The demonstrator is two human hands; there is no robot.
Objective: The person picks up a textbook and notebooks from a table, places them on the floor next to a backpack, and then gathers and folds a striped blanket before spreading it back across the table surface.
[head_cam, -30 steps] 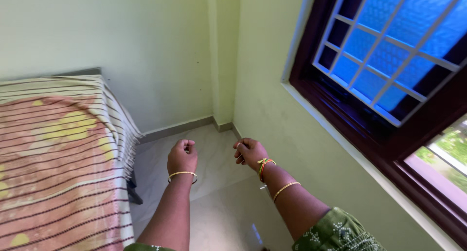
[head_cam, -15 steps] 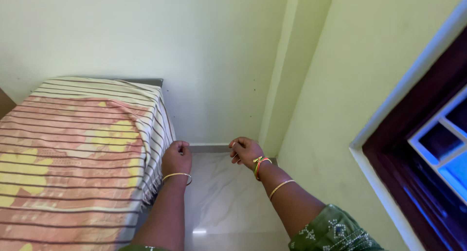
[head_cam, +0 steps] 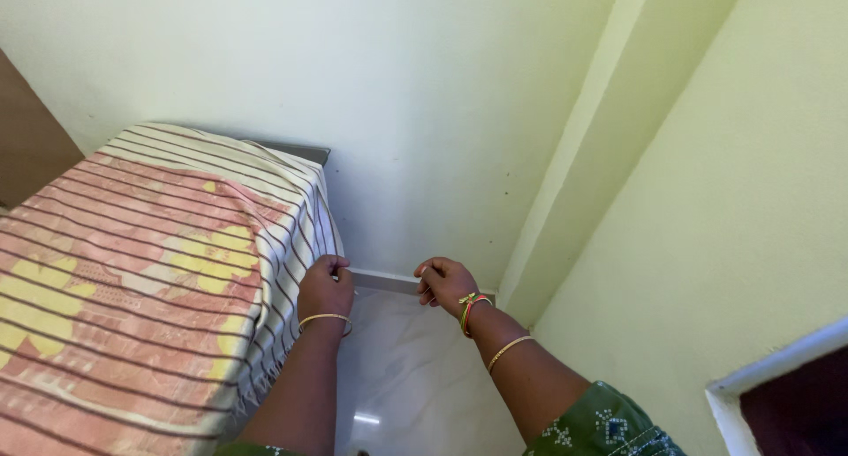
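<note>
A bed fills the left, covered by a striped bedsheet [head_cam: 132, 270] in pink, yellow and white, its fringed edge hanging down the side. The left hand [head_cam: 326, 288], a gold bangle [head_cam: 325, 317] at the wrist, is just beside that hanging edge, its fingers [head_cam: 336, 263] curled into a fist; whether they pinch the cloth cannot be told. Close by over the pale marble floor [head_cam: 415, 376], the right hand [head_cam: 446, 284] hovers, fingers bent inward and holding nothing visible, with red and green thread bands [head_cam: 471, 307] at the wrist. A light green wall [head_cam: 733, 209] stands at the right.
</note>
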